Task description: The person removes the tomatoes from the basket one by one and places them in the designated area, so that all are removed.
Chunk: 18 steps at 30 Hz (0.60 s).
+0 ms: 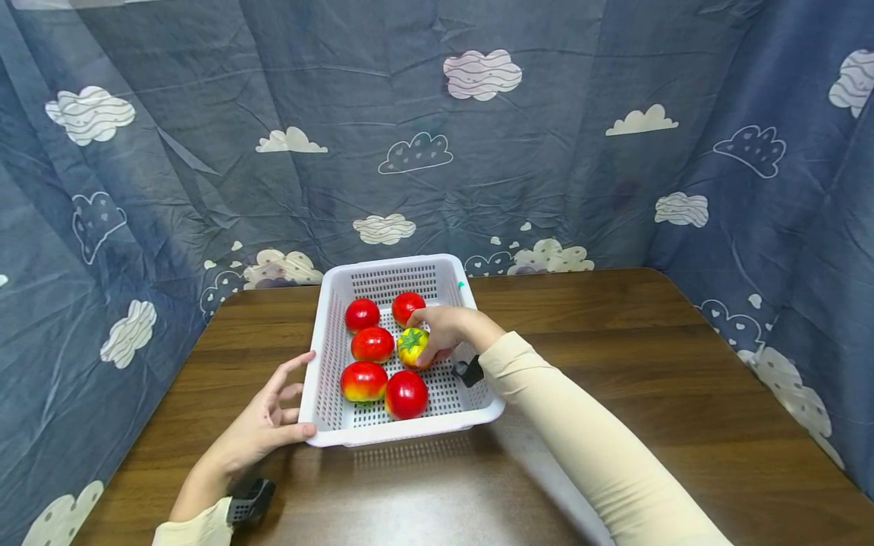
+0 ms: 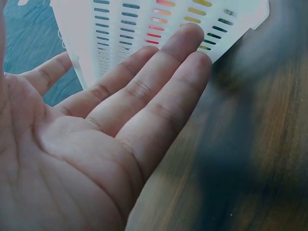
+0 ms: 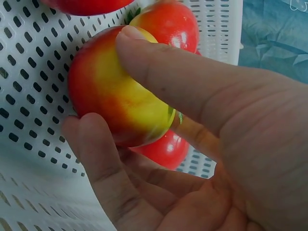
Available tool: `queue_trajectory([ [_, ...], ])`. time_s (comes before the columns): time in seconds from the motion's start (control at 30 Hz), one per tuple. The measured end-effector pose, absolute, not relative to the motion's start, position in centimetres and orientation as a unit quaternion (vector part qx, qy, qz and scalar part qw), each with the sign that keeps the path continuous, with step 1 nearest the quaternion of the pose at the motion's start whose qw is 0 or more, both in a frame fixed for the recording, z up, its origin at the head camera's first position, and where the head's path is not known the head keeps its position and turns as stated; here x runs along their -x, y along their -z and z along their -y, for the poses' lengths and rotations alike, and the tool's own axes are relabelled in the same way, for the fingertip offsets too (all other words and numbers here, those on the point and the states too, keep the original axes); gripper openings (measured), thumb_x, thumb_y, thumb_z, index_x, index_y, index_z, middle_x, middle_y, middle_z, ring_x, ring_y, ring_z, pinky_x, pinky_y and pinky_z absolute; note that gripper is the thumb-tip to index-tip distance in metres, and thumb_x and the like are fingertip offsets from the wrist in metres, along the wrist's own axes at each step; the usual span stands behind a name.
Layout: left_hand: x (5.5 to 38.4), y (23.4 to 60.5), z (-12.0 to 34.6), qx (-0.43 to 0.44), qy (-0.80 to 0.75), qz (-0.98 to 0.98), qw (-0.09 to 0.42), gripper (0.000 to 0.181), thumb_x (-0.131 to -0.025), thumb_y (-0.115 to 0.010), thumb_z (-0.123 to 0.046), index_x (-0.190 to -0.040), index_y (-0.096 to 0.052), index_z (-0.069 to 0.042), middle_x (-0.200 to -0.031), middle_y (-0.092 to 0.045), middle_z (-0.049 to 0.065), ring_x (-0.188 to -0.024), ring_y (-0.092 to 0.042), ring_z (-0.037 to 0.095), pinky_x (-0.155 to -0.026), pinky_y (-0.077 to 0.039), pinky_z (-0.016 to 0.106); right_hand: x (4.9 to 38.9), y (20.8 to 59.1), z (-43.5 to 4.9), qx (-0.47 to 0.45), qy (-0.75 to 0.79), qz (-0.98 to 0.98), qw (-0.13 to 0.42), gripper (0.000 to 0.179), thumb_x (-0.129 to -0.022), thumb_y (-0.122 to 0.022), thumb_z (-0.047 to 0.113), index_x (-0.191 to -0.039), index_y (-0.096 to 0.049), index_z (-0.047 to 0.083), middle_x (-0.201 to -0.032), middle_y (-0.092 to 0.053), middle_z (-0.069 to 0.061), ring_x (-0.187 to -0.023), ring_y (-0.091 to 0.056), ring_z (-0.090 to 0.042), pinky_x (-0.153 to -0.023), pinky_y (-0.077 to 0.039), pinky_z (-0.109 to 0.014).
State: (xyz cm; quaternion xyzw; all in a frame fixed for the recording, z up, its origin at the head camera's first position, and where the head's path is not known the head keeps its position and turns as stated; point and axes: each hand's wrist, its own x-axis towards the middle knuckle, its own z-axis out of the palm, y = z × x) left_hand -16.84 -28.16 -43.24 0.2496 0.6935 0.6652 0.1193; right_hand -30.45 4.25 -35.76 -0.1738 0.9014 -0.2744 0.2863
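Note:
In the head view a white plastic basket (image 1: pixel 416 436) holds several shiny red toy tomatoes, some with yellow patches. My right hand (image 1: pixel 452 327) reaches in over the basket's right side and grips a yellow-and-red tomato (image 1: pixel 412 343) whose green star-shaped leaf faces up. In the right wrist view, thumb and fingers lie on opposite sides of that tomato (image 3: pixel 115 91). My left hand (image 1: pixel 259 421) is at the basket's left side, fingers spread, with index fingertip and thumb tip at the rim. The left wrist view has its fingers (image 2: pixel 159 106) loosely extended beside the slotted wall (image 2: pixel 115 33).
Close to the held tomato are a red tomato (image 1: pixel 407 307) behind, one to its left (image 1: pixel 372 344) and one in front (image 1: pixel 407 394). The basket stands on a brown wooden table (image 1: pixel 594 341). A blue cloud-patterned curtain (image 1: pixel 532 189) hangs behind and at both sides.

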Motion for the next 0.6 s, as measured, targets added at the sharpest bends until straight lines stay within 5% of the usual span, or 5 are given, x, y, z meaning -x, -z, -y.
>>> queue_trajectory([
  [0.6, 17.01, 43.7, 28.25, -0.254, -0.668, -0.689, 0.122, 0.097, -0.095, -0.076, 0.003, -0.17, -0.02, -0.022, -0.141, -0.058, 0.013, -0.117, -0.076, 0.025, -0.088, -0.066, 0.037, 30.62, 36.29, -4.47, 0.199, 0.291, -0.897, 0.266, 0.069, -0.088, -0.089, 0.013, -0.149, -0.057, 0.007, -0.133, -0.06, -0.017, -0.081, -0.069, -0.023, -0.082, -0.066, -0.034],
])
